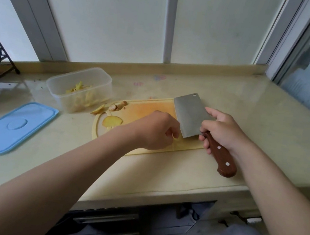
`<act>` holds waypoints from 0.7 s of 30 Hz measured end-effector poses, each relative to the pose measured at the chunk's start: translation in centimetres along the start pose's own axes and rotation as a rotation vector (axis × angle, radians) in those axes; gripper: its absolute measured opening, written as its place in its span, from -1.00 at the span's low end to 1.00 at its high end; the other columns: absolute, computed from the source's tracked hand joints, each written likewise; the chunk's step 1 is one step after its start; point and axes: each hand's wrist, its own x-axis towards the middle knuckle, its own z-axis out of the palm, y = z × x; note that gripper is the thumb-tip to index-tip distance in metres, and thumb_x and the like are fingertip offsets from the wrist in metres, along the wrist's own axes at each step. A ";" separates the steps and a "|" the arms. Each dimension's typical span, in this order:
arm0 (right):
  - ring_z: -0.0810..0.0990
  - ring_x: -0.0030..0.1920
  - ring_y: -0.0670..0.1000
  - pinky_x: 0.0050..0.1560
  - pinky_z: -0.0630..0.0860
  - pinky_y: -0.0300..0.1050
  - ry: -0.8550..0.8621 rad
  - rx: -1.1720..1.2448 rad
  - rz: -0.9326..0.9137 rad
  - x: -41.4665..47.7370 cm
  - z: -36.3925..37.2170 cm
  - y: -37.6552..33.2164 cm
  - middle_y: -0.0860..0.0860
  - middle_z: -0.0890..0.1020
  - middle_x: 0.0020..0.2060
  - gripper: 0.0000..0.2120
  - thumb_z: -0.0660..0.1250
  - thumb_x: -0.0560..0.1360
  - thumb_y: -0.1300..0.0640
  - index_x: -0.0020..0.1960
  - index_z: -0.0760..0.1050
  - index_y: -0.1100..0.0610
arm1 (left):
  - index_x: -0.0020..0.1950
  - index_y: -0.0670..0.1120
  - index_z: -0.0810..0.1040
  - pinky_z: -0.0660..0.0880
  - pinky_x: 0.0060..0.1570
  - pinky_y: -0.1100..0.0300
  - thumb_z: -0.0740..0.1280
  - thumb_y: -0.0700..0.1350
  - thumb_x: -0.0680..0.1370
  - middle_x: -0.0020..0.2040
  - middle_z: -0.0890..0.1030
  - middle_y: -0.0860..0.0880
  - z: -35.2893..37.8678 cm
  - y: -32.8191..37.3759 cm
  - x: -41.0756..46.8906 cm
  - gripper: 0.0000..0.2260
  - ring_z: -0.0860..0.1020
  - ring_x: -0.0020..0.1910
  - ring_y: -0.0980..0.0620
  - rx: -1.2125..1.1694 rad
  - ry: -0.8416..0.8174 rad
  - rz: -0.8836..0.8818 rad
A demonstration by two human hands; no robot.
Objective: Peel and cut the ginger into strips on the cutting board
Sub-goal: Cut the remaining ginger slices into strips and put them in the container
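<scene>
The cleaver (189, 114) had a blade of brushed, dull-grey metal. Its handle (221, 156) was reddish-brown wood, smooth and faintly glossy, set with bright metal rivets. The cutting board (151, 107) was matt pale-yellow plastic, stained orange. Toward the tabletop's left edge, the container (59, 94) was frosted, translucent plastic, and the lid (13, 127) was smooth blue plastic with a soft sheen. The tabletop (249, 120) looked polished and glossy, like stone. The ginger knob (116, 106) had rough tan skin.

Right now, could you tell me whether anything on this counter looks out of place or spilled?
Minor only: a ginger scrap lies at the far left edge of the cutting board, partly on the countertop beside the plastic container, and the board's middle is stained orange. Nothing else stands out.
</scene>
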 end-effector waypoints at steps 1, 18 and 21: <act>0.44 -0.55 0.04 -0.57 0.43 -0.17 0.003 0.007 0.001 0.0 -0.1 0.0 0.19 0.50 -0.34 -0.61 0.21 0.54 0.41 -0.06 0.51 -0.11 | -0.01 -0.06 0.70 0.51 -0.03 0.18 0.27 -0.27 0.48 -0.13 0.64 0.03 0.1 0.0 -0.1 -0.76 0.50 -0.13 0.05 0.015 -0.014 0.007; 0.44 -0.54 0.04 -0.55 0.42 -0.16 0.023 0.098 0.025 0.6 -0.6 0.6 0.15 0.50 -0.39 -0.56 0.21 0.54 0.40 0.13 0.52 -0.13 | 0.13 -0.07 0.68 0.57 0.02 0.10 0.28 -0.28 0.52 -0.08 0.66 -0.01 0.6 0.0 -1.0 -0.73 0.56 -0.06 0.01 0.019 -0.004 0.021; 0.43 -0.55 0.04 -0.56 0.42 -0.17 0.034 0.106 0.029 0.7 -0.5 0.5 0.17 0.50 -0.39 -0.55 0.21 0.54 0.41 0.23 0.48 -0.09 | 0.12 -0.07 0.66 0.55 -0.01 0.06 0.26 -0.27 0.51 -0.08 0.63 -0.02 0.6 -0.2 -1.1 -0.72 0.53 -0.07 0.00 0.071 -0.005 0.040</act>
